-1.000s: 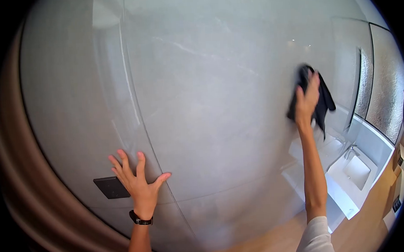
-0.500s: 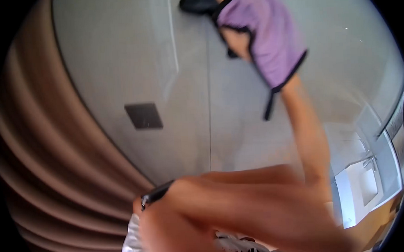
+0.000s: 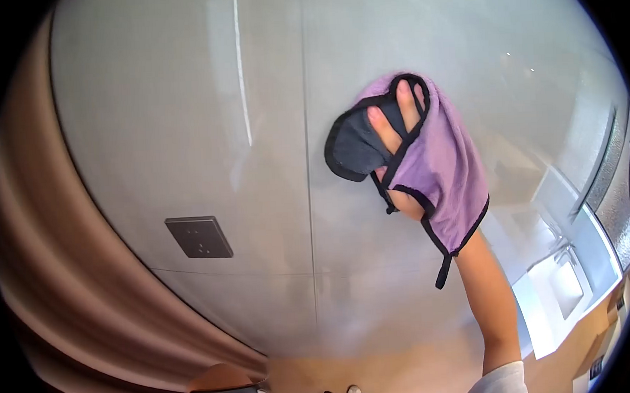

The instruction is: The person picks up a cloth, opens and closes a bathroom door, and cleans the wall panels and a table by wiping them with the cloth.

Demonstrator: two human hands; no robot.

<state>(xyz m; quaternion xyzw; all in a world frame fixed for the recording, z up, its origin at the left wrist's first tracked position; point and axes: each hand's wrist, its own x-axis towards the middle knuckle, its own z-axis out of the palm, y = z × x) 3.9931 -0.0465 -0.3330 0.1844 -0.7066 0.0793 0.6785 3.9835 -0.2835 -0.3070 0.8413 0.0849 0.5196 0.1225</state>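
One purple and black cloth (image 3: pixel 454 169) is up and right of the socket (image 3: pixel 199 237). The right hand (image 3: pixel 386 130) has its fingers spread, maybe to press it flat. The left hand (image 3: pixel 221 376) hides its fingers, so I cannot tell.

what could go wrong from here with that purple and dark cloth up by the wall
The cloth is bunched in the right hand with a large part hanging free, so it might slip or fold over itself.

Its dangling loop might snag on something.

If the cloth is damp, which I can't tell, a sweep over the wall socket could get moisture into its openings.
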